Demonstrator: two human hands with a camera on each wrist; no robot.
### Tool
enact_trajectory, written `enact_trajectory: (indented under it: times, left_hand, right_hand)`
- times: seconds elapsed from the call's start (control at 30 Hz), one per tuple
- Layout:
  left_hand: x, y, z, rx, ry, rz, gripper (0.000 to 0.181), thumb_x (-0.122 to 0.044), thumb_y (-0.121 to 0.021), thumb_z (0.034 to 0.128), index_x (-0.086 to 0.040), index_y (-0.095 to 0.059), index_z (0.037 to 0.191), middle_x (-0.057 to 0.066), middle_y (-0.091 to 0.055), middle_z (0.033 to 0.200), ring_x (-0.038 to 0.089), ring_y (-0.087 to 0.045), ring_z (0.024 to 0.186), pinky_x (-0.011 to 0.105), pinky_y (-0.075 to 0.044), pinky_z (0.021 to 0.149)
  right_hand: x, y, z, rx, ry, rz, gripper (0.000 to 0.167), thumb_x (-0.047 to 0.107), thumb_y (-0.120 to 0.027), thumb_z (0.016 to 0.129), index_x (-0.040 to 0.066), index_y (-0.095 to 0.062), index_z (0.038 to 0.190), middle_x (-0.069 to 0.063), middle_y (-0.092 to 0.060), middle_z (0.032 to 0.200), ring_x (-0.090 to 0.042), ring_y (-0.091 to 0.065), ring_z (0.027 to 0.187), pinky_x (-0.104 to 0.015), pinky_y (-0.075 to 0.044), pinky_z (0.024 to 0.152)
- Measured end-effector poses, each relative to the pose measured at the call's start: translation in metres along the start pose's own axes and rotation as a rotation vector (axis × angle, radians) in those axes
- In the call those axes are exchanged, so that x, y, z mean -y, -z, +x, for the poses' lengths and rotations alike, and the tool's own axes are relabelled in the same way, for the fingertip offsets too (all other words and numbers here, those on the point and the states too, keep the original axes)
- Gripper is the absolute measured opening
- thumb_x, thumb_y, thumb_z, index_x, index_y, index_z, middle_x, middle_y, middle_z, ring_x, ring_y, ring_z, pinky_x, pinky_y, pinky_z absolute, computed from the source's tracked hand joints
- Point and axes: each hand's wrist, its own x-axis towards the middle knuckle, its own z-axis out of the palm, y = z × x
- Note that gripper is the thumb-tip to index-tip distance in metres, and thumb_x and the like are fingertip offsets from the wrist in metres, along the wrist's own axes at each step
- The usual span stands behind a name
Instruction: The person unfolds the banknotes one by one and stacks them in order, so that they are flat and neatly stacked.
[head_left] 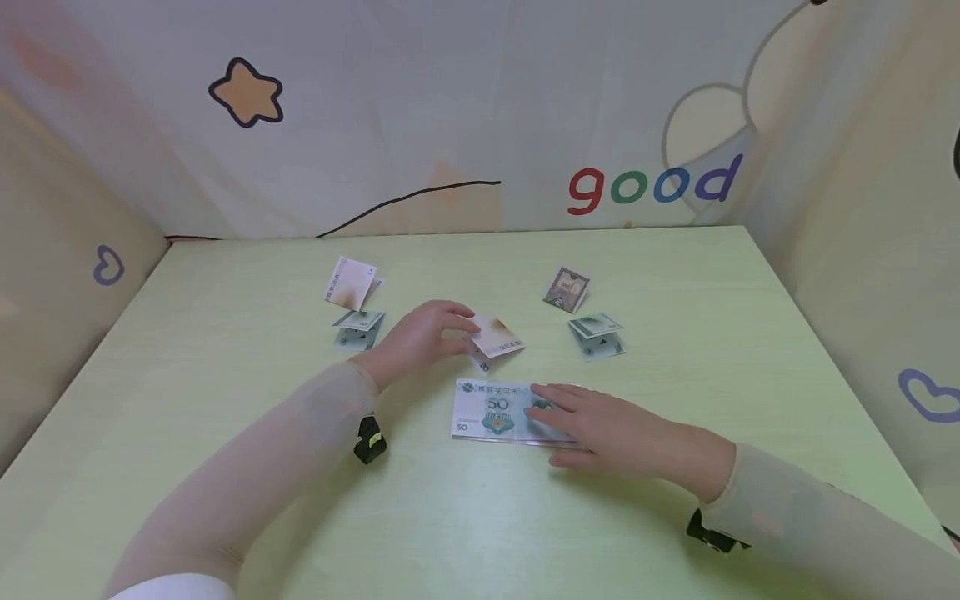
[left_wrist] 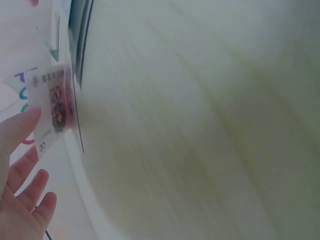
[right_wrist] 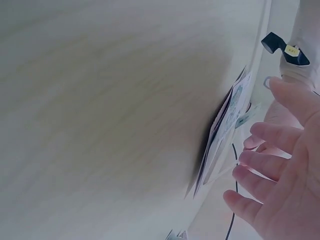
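Note:
A folded banknote [head_left: 497, 336] with a pale pink-brown face stands tented on the table. My left hand [head_left: 420, 337] pinches its left edge between thumb and forefinger; in the left wrist view the "20" on the note [left_wrist: 57, 102] shows beside the thumb. Nearer to me lies a flat stack of banknotes [head_left: 491, 410], a green "50" on top. Over its right end rests my right hand [head_left: 618, 429], fingers straight and slightly spread. From the right wrist view the stack [right_wrist: 227, 130] has several layers, and that hand's fingers [right_wrist: 262, 165] are not curled round it.
At the back left stand a pale folded note [head_left: 350, 282] and a green folded note [head_left: 358, 330]. To the right are a brown folded note [head_left: 567, 288] and another green one [head_left: 596, 335]. A printed cloth wall [head_left: 450, 108] borders the table [head_left: 675, 275].

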Motion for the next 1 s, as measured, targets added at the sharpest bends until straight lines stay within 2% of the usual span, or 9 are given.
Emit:
enact_trajectory:
  times: [0.13,0.23,0.57,0.67,0.77,0.9,1.0]
  left_hand:
    - [0.006,-0.002,0.006,-0.001,-0.026,0.014,0.024,-0.015,-0.07,0.0842,-0.01,-0.071,0.108,0.007,-0.058,0.125,0.025,-0.048,0.119,0.039,-0.033,0.104]
    - [0.009,-0.002,0.009,-0.032,-0.031,0.011,0.019,-0.012,-0.07,0.0842,-0.009,-0.072,0.103,0.006,-0.061,0.122,0.024,-0.051,0.117,0.038,-0.034,0.103]
    - [0.011,0.003,0.008,-0.275,0.028,-0.141,0.016,-0.013,-0.069,0.0848,-0.006,-0.073,0.098,0.006,-0.067,0.108,0.021,-0.057,0.108,0.035,-0.04,0.097]
    - [0.011,0.005,0.007,-0.319,0.061,-0.19,0.017,-0.014,-0.068,0.0855,-0.006,-0.073,0.099,0.006,-0.067,0.108,0.021,-0.059,0.106,0.035,-0.043,0.094]
    - [0.01,0.007,0.005,-0.346,0.123,-0.276,0.016,-0.016,-0.067,0.0864,-0.007,-0.073,0.099,0.005,-0.067,0.106,0.019,-0.06,0.1,0.033,-0.047,0.087]
    - [0.007,0.008,0.003,-0.36,0.211,-0.372,0.016,-0.018,-0.066,0.0878,-0.008,-0.073,0.099,0.003,-0.068,0.104,0.016,-0.06,0.092,0.031,-0.049,0.077]
    - [0.002,0.009,-0.001,-0.359,0.253,-0.416,0.017,-0.019,-0.065,0.0884,-0.009,-0.072,0.101,0.003,-0.067,0.105,0.016,-0.058,0.09,0.03,-0.049,0.075]
  right_hand:
    - [0.0,-0.001,0.0,-0.006,0.002,0.015,0.06,0.038,-0.057,0.092,0.006,-0.041,0.14,-0.015,-0.029,0.149,-0.032,-0.029,0.134,-0.046,-0.03,0.105]
    - [0.0,-0.001,0.0,-0.022,0.015,0.012,0.06,0.037,-0.058,0.091,0.006,-0.042,0.14,-0.015,-0.03,0.148,-0.032,-0.029,0.134,-0.046,-0.03,0.105]
    - [-0.001,0.0,0.001,-0.042,0.001,0.03,0.059,0.037,-0.058,0.091,0.006,-0.044,0.139,-0.014,-0.03,0.148,-0.03,-0.03,0.134,-0.044,-0.03,0.105]
    - [-0.001,0.0,0.002,-0.046,-0.029,0.04,0.057,0.037,-0.058,0.092,0.008,-0.044,0.139,-0.012,-0.031,0.148,-0.029,-0.031,0.134,-0.044,-0.032,0.104]
    - [-0.001,0.001,0.003,-0.056,-0.092,0.072,0.055,0.037,-0.057,0.092,0.009,-0.045,0.139,-0.009,-0.032,0.148,-0.028,-0.032,0.133,-0.045,-0.034,0.103]
    - [-0.002,0.004,0.005,-0.096,-0.184,0.141,0.052,0.035,-0.058,0.092,0.01,-0.049,0.136,-0.007,-0.036,0.146,-0.027,-0.034,0.132,-0.047,-0.035,0.101]
    - [-0.005,0.006,0.006,-0.144,-0.245,0.221,0.049,0.033,-0.058,0.092,0.008,-0.051,0.134,-0.007,-0.041,0.143,-0.027,-0.036,0.131,-0.048,-0.034,0.102]
